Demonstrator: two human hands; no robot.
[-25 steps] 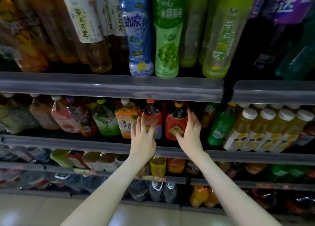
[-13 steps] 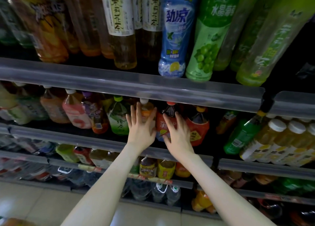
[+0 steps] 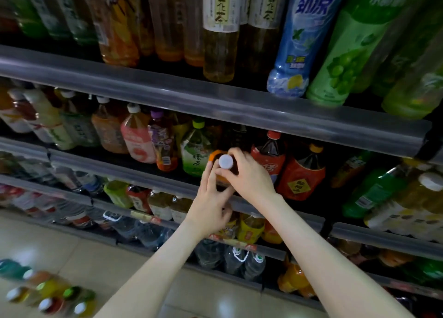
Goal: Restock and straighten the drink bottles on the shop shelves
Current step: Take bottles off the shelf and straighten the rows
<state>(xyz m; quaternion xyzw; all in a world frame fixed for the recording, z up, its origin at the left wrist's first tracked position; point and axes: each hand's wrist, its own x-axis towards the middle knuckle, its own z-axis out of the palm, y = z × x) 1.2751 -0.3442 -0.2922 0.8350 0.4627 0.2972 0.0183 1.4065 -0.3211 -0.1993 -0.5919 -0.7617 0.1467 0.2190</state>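
Two hands showing, left hand (image 3: 211, 205) and right hand (image 3: 249, 176), both meeting on one white-capped bottle (image 3: 225, 161) at centre. Four shelf rails stacking down the frame, top one (image 3: 215, 102) at 12 o'clock. Two red-label bottles (image 3: 300, 176) sitting at 3 o'clock of the hands. One blue bottle (image 3: 302, 42) standing at 1 o'clock. Floor bottles (image 3: 48, 291) at 8 o'clock blurring, count unclear.

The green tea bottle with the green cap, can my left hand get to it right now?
Probably yes. The green tea bottle stands at the shelf front just beside your left hand, nothing between them, but that hand is busy on the white-capped bottle.
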